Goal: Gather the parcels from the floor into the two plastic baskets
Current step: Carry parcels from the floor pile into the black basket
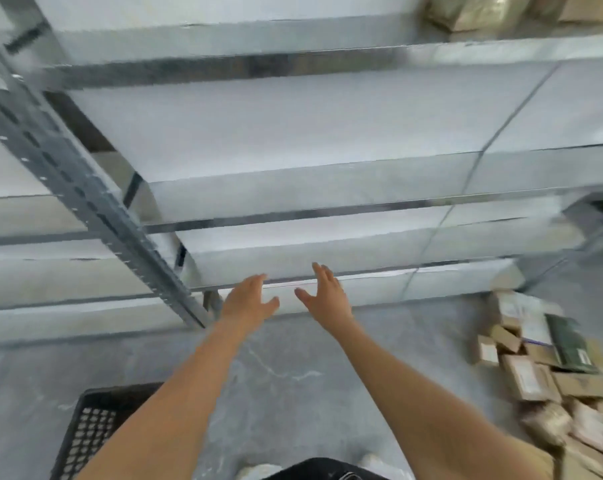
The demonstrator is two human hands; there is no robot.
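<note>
A heap of brown cardboard parcels (535, 372) lies on the grey floor at the right, with a dark green packet (570, 344) among them. A black plastic basket (92, 434) with a lattice wall sits at the bottom left, partly behind my left forearm. My left hand (248, 297) and my right hand (327, 294) are stretched forward side by side, fingers spread, holding nothing, in front of the lowest shelf edge. Both are far from the parcels and the basket. Only one basket shows. The picture is blurred.
A metal rack with white shelves (310, 133) fills the view ahead; its slotted grey upright (85, 188) slants down to the floor on the left. More packets (480, 12) lie on an upper shelf at the top right. Bare grey floor (293, 393) lies between basket and parcels.
</note>
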